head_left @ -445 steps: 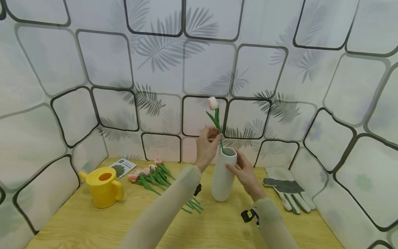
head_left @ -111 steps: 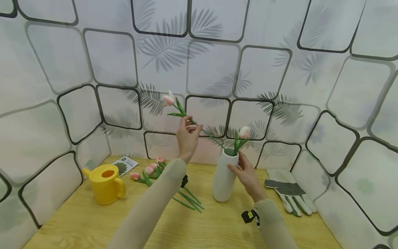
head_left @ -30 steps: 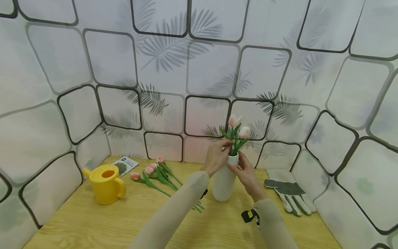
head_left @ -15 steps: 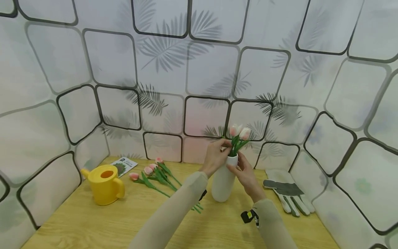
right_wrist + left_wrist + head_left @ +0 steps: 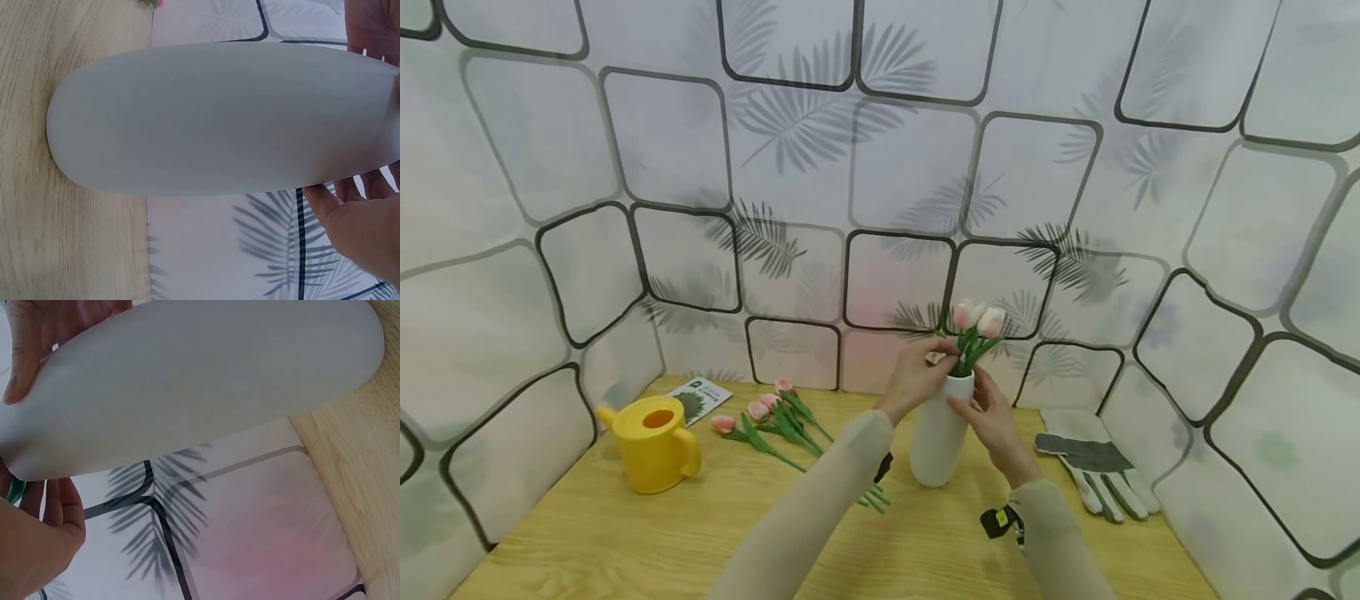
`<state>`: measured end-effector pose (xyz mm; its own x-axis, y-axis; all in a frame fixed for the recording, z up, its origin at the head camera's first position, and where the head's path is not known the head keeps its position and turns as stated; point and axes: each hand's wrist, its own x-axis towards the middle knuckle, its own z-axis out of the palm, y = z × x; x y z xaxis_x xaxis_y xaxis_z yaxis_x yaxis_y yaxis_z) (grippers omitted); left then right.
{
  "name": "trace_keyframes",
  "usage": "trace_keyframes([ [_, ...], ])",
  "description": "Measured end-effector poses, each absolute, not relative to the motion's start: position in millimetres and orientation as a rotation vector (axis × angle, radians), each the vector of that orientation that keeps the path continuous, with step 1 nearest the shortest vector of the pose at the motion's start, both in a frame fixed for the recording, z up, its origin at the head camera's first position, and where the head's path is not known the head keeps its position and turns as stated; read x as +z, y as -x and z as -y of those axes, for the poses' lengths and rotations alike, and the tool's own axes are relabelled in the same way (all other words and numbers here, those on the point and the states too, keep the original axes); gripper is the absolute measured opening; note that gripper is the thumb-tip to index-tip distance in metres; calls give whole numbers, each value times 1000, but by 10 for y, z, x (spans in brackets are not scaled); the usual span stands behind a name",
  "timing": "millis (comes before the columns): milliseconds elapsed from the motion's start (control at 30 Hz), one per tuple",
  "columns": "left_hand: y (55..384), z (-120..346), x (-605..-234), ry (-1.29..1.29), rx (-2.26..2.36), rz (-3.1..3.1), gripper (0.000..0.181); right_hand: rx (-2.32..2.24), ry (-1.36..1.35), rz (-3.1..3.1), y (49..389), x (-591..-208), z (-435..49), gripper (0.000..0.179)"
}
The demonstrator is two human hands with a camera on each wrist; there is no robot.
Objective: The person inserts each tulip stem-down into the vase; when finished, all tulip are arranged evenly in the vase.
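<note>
A tall white vase (image 5: pixel 938 442) stands upright on the table, with pink-and-white tulips (image 5: pixel 990 322) rising from its mouth. My left hand (image 5: pixel 917 375) pinches a tulip's green stem and leaves just above the rim; its fingertips are partly hidden. On the other side, my right hand (image 5: pixel 996 425) grips the vase near its neck, thumb in front. In the left wrist view, a bit of green leaf (image 5: pixel 15 489) shows by the left fingers at the vase mouth. The right wrist view is mostly filled by the vase body (image 5: pixel 212 119), its base on the wood.
Several pink tulips (image 5: pixel 775 425) lie on the wooden table (image 5: pixel 625 550), left of the vase. Farther left are a yellow watering can (image 5: pixel 651 450) and a seed packet (image 5: pixel 700 400). Grey-and-white gloves (image 5: pixel 1097 462) lie at the right. Patterned wall covering (image 5: pixel 910 167) surrounds the table.
One tulip went into the vase earlier. My left hand then brought a second, tilted tulip over and lowered it in beside the first. Over the last half second, little has moved.
</note>
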<state>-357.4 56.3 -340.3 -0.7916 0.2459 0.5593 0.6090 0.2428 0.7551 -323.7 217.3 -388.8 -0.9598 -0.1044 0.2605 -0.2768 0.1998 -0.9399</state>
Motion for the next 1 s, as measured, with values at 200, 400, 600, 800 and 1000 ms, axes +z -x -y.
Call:
trace_keyframes([
  [200, 3563, -449, -3425, 850, -1618, 2177, 13, 1880, -356, 2329, 3271, -3900, -2192, 76],
  [400, 3585, -338, -3477, 864, -1613, 2160, 13, 1893, -344, 2323, 3296, -3924, -2198, 77],
  [600, 3598, -158, -3563, 793, -1619, 2176, 18, 1881, -349, 2316, 3276, -3905, -2189, 77],
  [800, 3655, 66, -3687, 792, -1745, 2133, 16, 1878, -333, 2313, 3252, -3887, -2180, 78],
  [1000, 3703, 364, -3839, 723, -1794, 2237, 15, 1891, -316, 2321, 3253, -3885, -2174, 80],
])
